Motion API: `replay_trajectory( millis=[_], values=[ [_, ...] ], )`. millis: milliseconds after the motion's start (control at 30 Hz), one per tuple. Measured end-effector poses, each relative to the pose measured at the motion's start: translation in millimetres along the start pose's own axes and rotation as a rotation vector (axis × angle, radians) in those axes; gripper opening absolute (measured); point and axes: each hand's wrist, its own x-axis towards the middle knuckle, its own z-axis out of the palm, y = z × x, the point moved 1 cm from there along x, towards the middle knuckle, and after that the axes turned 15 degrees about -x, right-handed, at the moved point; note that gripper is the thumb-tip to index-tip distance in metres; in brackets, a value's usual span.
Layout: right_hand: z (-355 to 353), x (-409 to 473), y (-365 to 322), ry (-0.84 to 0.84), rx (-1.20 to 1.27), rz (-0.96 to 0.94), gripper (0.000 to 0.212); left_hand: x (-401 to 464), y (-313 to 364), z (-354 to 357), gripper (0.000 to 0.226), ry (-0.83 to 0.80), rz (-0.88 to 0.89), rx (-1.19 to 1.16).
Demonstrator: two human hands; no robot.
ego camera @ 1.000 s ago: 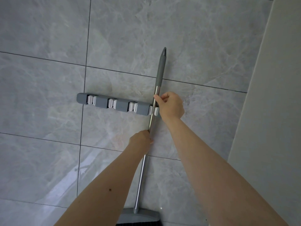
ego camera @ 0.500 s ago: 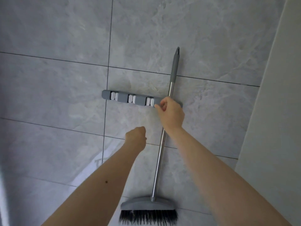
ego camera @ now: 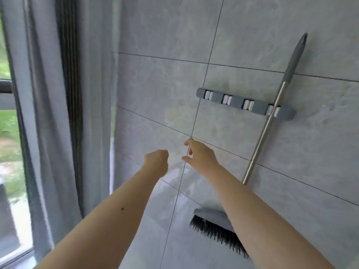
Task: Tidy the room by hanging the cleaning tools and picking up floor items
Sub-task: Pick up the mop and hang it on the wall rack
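A broom with a silver pole point(ego camera: 264, 133), a grey grip on top and a grey head with black bristles point(ego camera: 213, 226) hangs on the tiled wall. Its pole sits in the rightmost clip of a grey wall rack point(ego camera: 245, 104); three other white clips on the rack hold nothing. My right hand point(ego camera: 201, 154) is off the broom, left of the pole, with fingers loosely spread. My left hand point(ego camera: 157, 159) floats beside it with fingers curled and nothing in it. My right forearm hides part of the broom head.
A grey curtain point(ego camera: 58, 105) hangs at the left beside a window point(ego camera: 9, 133) with greenery outside. The grey marble-look tile wall point(ego camera: 155, 94) fills the middle and right.
My right hand let go of the broom pole and moved down and left. The view swung left, bringing the curtain and window in. The broom stays clipped in the rack.
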Motion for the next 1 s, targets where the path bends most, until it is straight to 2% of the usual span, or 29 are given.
replay_trajectory(
  millis=[233, 433, 733, 1000],
  values=[
    [47, -15, -109, -0.148, 0.08, -0.262, 0.041, -100, -110, -26, 0.02, 0.007, -0.328, 0.097],
    [74, -39, -242, -0.237, 0.148, -0.517, 0.045, -200, -202, -77, 0.019, 0.147, -0.587, 0.123],
    [73, -109, -464, -0.309, 0.187, -0.911, 0.039, -377, -322, -156, 0.024, 0.212, -1.006, 0.233],
    [53, -201, -619, -0.359, 0.216, -1.162, 0.038, -535, -376, -217, 0.024, 0.329, -1.273, 0.234]
  ],
)
